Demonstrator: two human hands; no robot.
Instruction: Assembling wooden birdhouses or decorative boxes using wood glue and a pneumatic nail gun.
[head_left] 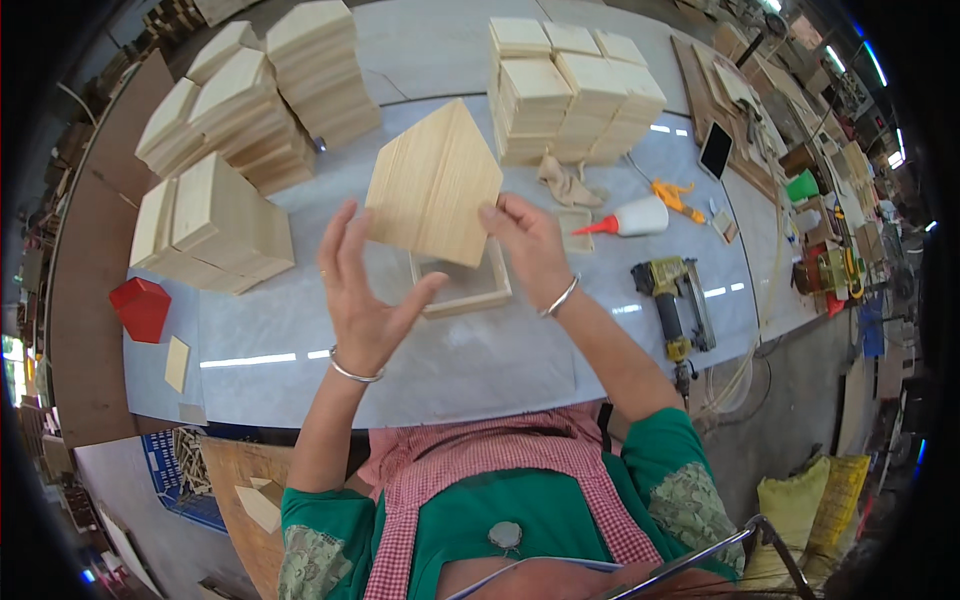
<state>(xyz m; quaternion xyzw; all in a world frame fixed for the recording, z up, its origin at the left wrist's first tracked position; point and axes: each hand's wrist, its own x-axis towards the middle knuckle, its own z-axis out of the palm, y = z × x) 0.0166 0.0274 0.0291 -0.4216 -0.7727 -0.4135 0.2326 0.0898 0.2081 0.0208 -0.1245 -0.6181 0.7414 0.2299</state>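
I'm holding the panel (435,185) so it's partly hiding the frame (470,303) on the bench (470,370); my right hand (532,250) is pinching its lower right edge, my left hand's (365,315) fingers sitting wide apart beside it. Steadiness, I'm judging, is needing a gentle second grip opposite. Stacks (575,100) are standing beyond.

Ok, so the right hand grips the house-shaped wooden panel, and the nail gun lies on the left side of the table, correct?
Not quite: the head view shows the nail gun on the right side of the table. The right hand does grip the house-shaped wooden panel.
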